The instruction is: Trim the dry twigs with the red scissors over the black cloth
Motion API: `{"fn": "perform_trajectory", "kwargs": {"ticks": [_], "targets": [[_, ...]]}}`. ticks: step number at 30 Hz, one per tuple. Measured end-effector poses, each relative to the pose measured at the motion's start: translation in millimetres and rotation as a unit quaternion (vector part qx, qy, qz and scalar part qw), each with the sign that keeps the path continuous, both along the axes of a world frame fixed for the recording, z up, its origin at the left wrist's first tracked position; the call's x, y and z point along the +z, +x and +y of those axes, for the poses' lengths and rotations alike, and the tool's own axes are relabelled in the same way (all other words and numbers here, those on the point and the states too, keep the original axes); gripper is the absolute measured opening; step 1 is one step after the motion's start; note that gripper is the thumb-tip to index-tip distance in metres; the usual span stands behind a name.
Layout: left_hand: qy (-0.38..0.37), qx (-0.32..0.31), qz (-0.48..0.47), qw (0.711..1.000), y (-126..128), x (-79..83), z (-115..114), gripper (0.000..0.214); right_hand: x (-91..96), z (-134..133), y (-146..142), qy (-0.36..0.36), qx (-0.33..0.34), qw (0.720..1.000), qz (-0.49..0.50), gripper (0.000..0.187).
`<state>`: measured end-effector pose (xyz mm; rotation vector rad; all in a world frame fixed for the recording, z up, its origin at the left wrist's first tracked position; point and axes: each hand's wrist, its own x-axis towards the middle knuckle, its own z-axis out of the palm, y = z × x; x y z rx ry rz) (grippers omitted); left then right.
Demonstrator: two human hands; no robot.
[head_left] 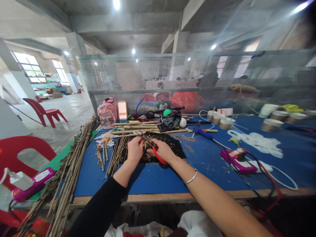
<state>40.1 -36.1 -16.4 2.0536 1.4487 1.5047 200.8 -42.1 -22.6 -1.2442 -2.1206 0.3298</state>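
Observation:
My right hand (pixel 163 151) grips a pair of red-handled scissors (pixel 159 156), their dark blades pointing up and left toward the other hand. Close by, my left hand (pixel 135 149) is closed in a pinch near the blades; what its fingertips hold is too small to make out. Both hands are above a dark cloth (pixel 178 146) strewn with plant chips. Thin brown twigs (pixel 116 159) lie just left of my left hand, and several short cut sticks (pixel 100 158) rest farther left.
A long bundle of dry stalks (pixel 80 144) hangs over the table's left edge. Thicker sticks (pixel 148 126) lie behind the cloth. To the right are a blue glue gun (pixel 202 133), a purple power strip (pixel 237 162) with cables, and several small pots (pixel 225 124). A mesh panel (pixel 138 74) stands behind.

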Motion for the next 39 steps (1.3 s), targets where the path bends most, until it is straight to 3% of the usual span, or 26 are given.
{"fn": "perform_trajectory", "kwargs": {"ticks": [8,12,17,20,25,32,39], "targets": [[0.002,-0.007,-0.043,0.999,-0.8,-1.0,0.2,0.021,2.5,-1.9,1.7,-0.011,-0.010,1.000,0.019,0.043],[-0.042,-0.014,-0.111,0.993,2.1,-5.6,3.8,0.022,-1.1,1.2,1.4,-0.019,0.000,0.999,0.043,0.041],[-0.158,-0.079,-0.270,0.947,9.2,-11.2,9.9,0.027,-0.7,3.0,3.0,-0.008,-0.027,0.999,0.026,0.038],[-0.179,-0.132,-0.320,0.921,11.5,-11.4,10.0,0.025,1.3,1.7,3.1,0.015,-0.023,1.000,-0.005,0.046],[-0.171,-0.128,-0.277,0.937,10.3,-8.1,6.4,0.023,-0.8,1.7,1.3,0.022,0.012,1.000,0.001,0.055],[-0.152,-0.134,-0.264,0.943,11.4,-3.4,1.0,0.023,-2.5,0.7,-0.7,0.021,0.046,0.997,0.053,0.047],[-0.118,-0.070,-0.197,0.971,8.9,0.1,-2.4,0.025,1.3,-2.8,-1.4,-0.007,0.040,0.998,0.053,0.041]]}}
